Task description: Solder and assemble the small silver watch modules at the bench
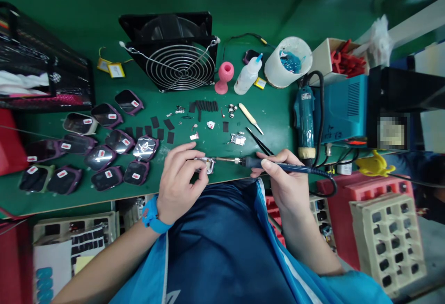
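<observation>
My right hand is wrapped round the handle of a soldering iron, whose metal shaft points left. Its tip meets or nearly meets a small silvery electronic module at the table's front edge. With thumb and fingers, my left hand pinches that module; part of it is hidden behind the fingers. Just beyond lies a second small circuit board. Black tweezers rest near the iron, and a cream-handled pointed tool lies behind them.
A black fan stands at the back, beside a pink holder, a squeeze bottle and a white tub. Several watch-like cases cover the left. A blue power screwdriver stands right, by a teal box.
</observation>
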Demonstrator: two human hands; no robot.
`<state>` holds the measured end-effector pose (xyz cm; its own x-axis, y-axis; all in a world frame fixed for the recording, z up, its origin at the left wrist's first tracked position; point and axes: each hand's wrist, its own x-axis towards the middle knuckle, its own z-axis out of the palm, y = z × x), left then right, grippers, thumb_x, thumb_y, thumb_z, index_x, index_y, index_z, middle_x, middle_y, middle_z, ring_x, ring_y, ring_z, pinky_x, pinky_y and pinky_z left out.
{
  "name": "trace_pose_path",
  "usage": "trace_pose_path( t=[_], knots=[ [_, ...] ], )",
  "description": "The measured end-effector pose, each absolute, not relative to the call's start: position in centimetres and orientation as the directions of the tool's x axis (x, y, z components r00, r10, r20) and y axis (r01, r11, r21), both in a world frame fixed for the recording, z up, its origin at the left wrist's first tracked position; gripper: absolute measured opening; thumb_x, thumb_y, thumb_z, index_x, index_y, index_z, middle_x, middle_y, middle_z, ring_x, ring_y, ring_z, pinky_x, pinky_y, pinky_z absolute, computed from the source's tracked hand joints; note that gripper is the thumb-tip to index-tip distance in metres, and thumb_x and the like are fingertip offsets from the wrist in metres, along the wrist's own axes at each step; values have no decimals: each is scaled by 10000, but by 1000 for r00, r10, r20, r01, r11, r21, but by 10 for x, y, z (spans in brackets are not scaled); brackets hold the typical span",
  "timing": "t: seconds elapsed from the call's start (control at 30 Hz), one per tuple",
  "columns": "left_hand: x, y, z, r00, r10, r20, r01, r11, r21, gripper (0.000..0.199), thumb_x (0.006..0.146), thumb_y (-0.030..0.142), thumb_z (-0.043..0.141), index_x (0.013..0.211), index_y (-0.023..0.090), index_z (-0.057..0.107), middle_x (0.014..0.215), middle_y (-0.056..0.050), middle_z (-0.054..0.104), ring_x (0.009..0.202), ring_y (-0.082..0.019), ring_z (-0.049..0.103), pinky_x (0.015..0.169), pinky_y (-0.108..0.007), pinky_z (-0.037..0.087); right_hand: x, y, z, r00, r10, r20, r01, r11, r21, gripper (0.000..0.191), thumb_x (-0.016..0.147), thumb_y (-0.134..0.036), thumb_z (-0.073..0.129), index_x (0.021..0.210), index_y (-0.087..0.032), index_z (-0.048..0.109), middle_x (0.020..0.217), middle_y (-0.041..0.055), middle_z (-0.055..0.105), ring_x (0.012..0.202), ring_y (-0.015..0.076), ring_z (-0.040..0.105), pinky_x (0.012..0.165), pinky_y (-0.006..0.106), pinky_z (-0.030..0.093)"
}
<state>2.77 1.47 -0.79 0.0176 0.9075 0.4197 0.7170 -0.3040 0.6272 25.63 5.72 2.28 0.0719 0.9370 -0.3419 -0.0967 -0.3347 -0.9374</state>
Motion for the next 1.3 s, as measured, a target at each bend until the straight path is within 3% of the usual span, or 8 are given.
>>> trace_pose_path(
  t=[0.27,0.4,0.73,0.87,1.1,1.3],
  knots=[
    [28,15,-8,-25,904,426,723,-278,632,205,855,18,681,914,197,600,1027,-60,690,1188,-284,649,1006,-483,570,256,59,24,69,940,-334,-117,-325,-939,282,743,-336,900,715,-237,637,626,-26,774,575,181,752,1094,490,515],
    [28,15,-8,-34,902,430,721,-276,636,206,855,22,682,914,198,593,1039,-61,683,1202,-289,642,1006,-488,570,256,60,24,60,943,-326,-115,-318,-941,277,748,-324,894,714,-240,632,616,-30,771,568,178,748,1153,507,467],
    [28,15,-8,6,908,419,730,-290,619,208,845,18,676,905,204,606,1038,-59,687,1187,-283,641,1004,-505,574,257,57,22,69,935,-348,-89,-342,-936,279,735,-322,901,714,-234,637,641,-24,777,582,192,760,1082,491,519],
    [29,15,-9,6,906,423,733,-292,615,204,843,17,684,903,198,611,1030,-64,689,1182,-285,643,1006,-500,574,257,57,22,78,931,-356,-92,-349,-933,264,733,-318,899,720,-234,649,649,-14,776,643,208,778,968,455,581],
    [30,15,-8,-24,905,425,728,-275,628,202,852,27,681,917,204,607,1041,-58,689,1199,-284,644,1008,-489,570,257,59,24,73,935,-347,-117,-338,-934,263,739,-311,891,715,-229,642,649,-27,778,574,183,759,1043,470,556],
    [29,15,-9,3,907,422,733,-289,616,211,850,28,681,918,214,610,1059,-54,687,1204,-284,638,1011,-499,568,261,60,22,71,935,-347,-133,-336,-932,287,717,-330,910,709,-224,644,664,-17,782,596,188,769,906,419,624]
  ],
)
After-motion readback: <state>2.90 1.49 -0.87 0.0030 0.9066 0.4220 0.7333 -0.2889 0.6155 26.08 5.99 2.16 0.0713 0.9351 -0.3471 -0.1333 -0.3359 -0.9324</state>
